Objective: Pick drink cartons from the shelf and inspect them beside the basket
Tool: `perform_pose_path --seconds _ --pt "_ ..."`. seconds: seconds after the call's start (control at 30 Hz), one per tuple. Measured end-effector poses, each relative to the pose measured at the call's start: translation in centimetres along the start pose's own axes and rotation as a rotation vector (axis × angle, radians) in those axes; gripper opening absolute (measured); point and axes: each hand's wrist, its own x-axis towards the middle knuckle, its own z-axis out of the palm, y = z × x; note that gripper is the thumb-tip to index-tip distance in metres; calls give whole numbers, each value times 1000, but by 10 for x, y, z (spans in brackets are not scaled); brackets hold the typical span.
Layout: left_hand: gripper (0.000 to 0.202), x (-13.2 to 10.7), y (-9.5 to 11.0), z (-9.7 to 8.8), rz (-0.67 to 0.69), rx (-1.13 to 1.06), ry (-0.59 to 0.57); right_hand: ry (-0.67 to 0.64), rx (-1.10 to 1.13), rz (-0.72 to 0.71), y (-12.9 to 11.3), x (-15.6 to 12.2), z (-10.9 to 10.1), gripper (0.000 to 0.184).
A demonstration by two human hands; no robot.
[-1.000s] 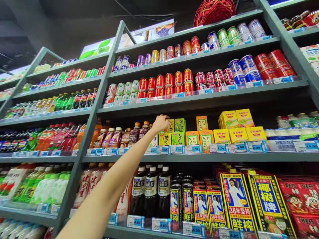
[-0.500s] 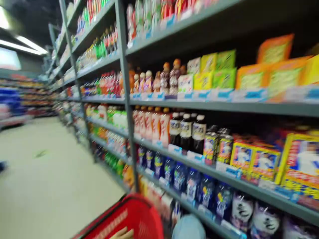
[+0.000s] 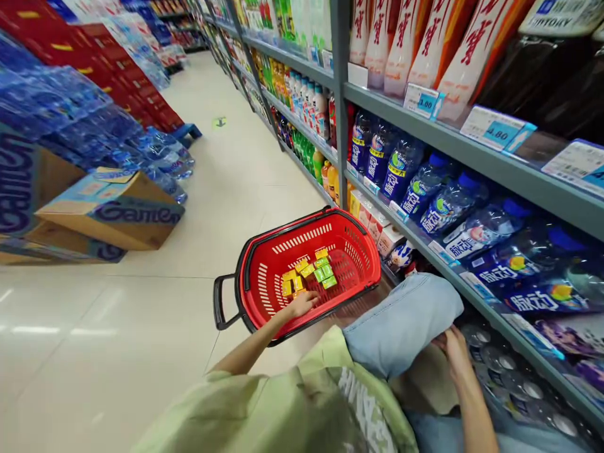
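Note:
A red shopping basket (image 3: pixel 255 302) with a black rim and handle stands on the floor beside the shelf. My left hand (image 3: pixel 304 303) reaches over its near side, fingers loosely stretched, and nothing shows in them. Small yellow boxes (image 3: pixel 287 288) lie in the basket just beyond that hand, with green boxes (image 3: pixel 324 273) to their right. My right hand (image 3: pixel 453 347) is at the underside of my bent knee, against the light blue jeans (image 3: pixel 406 314). Its fingertips are hidden there, so its grip cannot be made out.
On my right, the shelf (image 3: pixel 401 110) holds blue-capped drink bottles (image 3: pixel 425 182) and pink-white bottles (image 3: pixel 406 44). Cardboard boxes (image 3: pixel 136 217), packed water bottles (image 3: pixel 160 151) and red cartons (image 3: pixel 113 69) are stacked left of the aisle floor (image 3: pixel 226 170).
The view has swung down from the shelves to the floor and my lap. The basket, only partly visible before, now shows whole with its boxes, and both hands are in view.

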Motion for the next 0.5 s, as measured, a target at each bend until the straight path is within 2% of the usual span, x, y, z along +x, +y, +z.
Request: perform_pose_path --seconds 0.07,0.13,0.17,0.33,0.5 --pt "17 11 -8 -3 -70 7 9 21 10 15 3 0 -2 60" --pt "5 15 -19 -8 -163 21 77 46 26 25 5 0 -4 59" --pt "5 16 -25 -11 -212 27 122 54 30 29 5 -1 -5 58" --pt "15 22 -50 -27 -392 -30 330 73 -4 41 4 0 -10 48" --pt "33 44 -51 -24 -394 -97 364 45 -19 66 4 -1 -14 38"
